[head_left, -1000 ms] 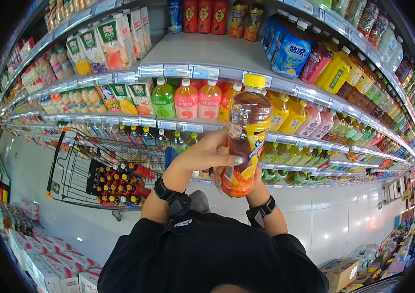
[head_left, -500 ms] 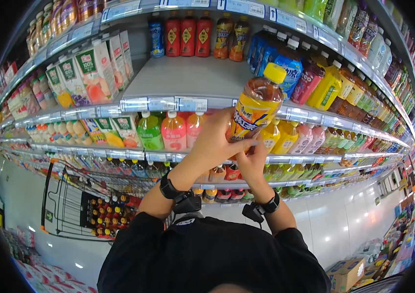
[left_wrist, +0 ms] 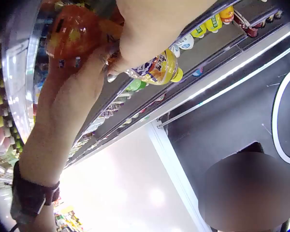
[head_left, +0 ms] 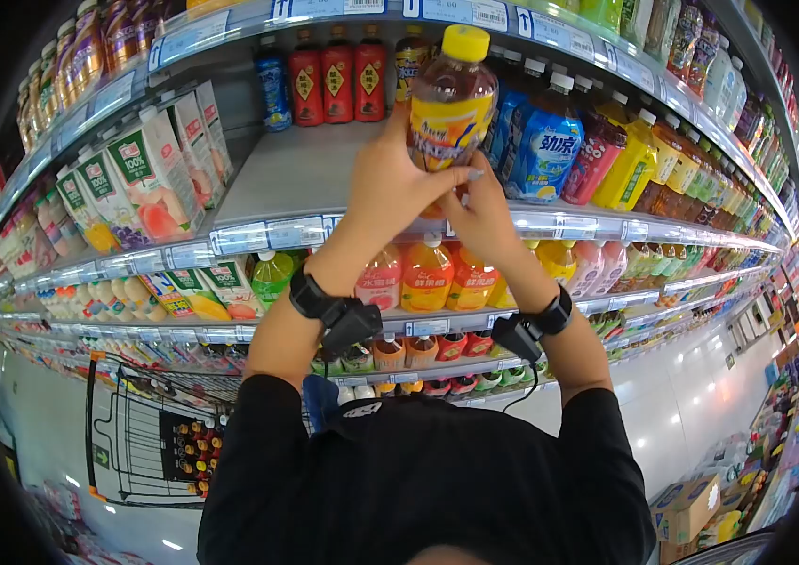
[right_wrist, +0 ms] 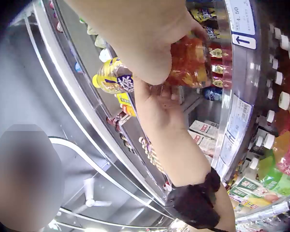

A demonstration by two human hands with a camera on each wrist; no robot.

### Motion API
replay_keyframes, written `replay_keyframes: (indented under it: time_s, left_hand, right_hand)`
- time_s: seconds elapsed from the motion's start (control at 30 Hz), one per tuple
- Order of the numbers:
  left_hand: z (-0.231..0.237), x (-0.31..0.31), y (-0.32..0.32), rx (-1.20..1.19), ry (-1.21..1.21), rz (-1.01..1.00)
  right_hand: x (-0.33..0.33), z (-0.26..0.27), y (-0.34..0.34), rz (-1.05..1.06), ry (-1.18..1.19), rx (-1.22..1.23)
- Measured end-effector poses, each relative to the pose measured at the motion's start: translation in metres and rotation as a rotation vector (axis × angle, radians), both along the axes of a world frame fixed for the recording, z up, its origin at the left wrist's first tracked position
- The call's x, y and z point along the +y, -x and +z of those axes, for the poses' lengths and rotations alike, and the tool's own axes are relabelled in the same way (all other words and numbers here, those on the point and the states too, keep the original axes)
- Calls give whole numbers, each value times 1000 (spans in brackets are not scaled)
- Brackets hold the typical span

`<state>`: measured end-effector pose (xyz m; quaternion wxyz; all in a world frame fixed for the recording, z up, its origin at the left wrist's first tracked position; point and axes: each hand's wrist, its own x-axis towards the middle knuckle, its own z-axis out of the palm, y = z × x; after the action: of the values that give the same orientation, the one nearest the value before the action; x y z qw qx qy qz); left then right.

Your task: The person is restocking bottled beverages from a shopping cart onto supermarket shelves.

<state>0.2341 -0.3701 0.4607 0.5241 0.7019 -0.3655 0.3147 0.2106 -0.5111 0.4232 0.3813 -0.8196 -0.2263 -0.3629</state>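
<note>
A clear plastic bottle of amber drink (head_left: 456,99) with a yellow cap and yellow label stands nearly upright before the upper shelf. My left hand (head_left: 396,186) grips its left side, the thumb across the lower part. From the right, my right hand (head_left: 482,209) holds the bottle low down, its fingers partly behind it. The left wrist view shows the bottle's label (left_wrist: 157,67) beyond my left hand (left_wrist: 150,29), with my right hand (left_wrist: 84,72) near the base. In the right wrist view the orange-looking base (right_wrist: 189,63) lies between my right hand (right_wrist: 140,38) and left hand (right_wrist: 159,108).
Behind the bottle, a grey shelf (head_left: 296,174) bears red bottles (head_left: 337,80) at the back, juice cartons (head_left: 141,179) on the left and blue pouch-like bottles (head_left: 545,151) on the right. Lower shelves hold rows of drinks. A wire cart (head_left: 141,452) stands at lower left.
Both hands have raised the bottle and brought it closer to the upper shelf. Its label has turned to face the head view. The shelves and cart have shifted in view.
</note>
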Motion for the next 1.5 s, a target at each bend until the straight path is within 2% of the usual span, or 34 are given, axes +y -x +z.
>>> replay_keyframes:
  time_s: [0.03, 0.07, 0.23, 0.33, 0.47, 0.6, 0.7, 0.73, 0.83, 0.9, 1.03, 1.13, 1.23, 1.33, 1.4, 1.5]
  left_hand:
    - [2, -2, -9, 1, -27, 32]
    - [3, -5, -18, -112, 10, 58]
    - [2, -19, -49, -83, -9, 137]
    - [1, -25, -68, -36, -98, 184]
    - [0, -35, -106, 9, -207, 191]
    - [3, -43, -131, 155, -312, 116]
    - [6, -51, -144, 285, -205, -171]
    - [9, -52, -145, 366, -207, -202]
    - [19, -54, -151, 577, -214, -263]
    - [20, -57, -162, 679, -226, -262]
    - [22, -70, -184, 709, -239, -187]
    - [18, -84, -207, 756, -217, -94]
    - [16, -94, -220, 761, -216, -34]
    - [6, -106, -240, 651, -200, 42]
    - [16, -104, -223, 650, -206, -5]
    - [18, -108, -225, 617, -247, 28]
  right_hand:
    - [-4, -1, -16, 22, -3, -13]
    - [-7, -3, -31, 45, -4, -26]
    - [-21, -3, -78, 121, -71, 17]
    - [-31, -7, -104, 159, -14, -46]
    - [-42, -5, -117, 126, -35, 146]
    - [-56, -10, -142, 63, 21, 189]
    - [-56, -5, -144, 65, 17, 182]
    - [-55, -2, -140, 70, 15, 175]
    - [-49, 20, -123, -159, 117, 385]
    - [-50, 22, -131, -256, 148, 413]
    - [-42, 35, -136, -495, 256, 480]
    - [-41, 39, -138, -448, 200, 480]
    - [-42, 33, -147, -326, 1, 453]
    - [-34, 35, -136, -213, -119, 531]
    - [-56, 0, -195, -123, -319, 568]
    - [-63, -9, -212, -39, -521, 603]
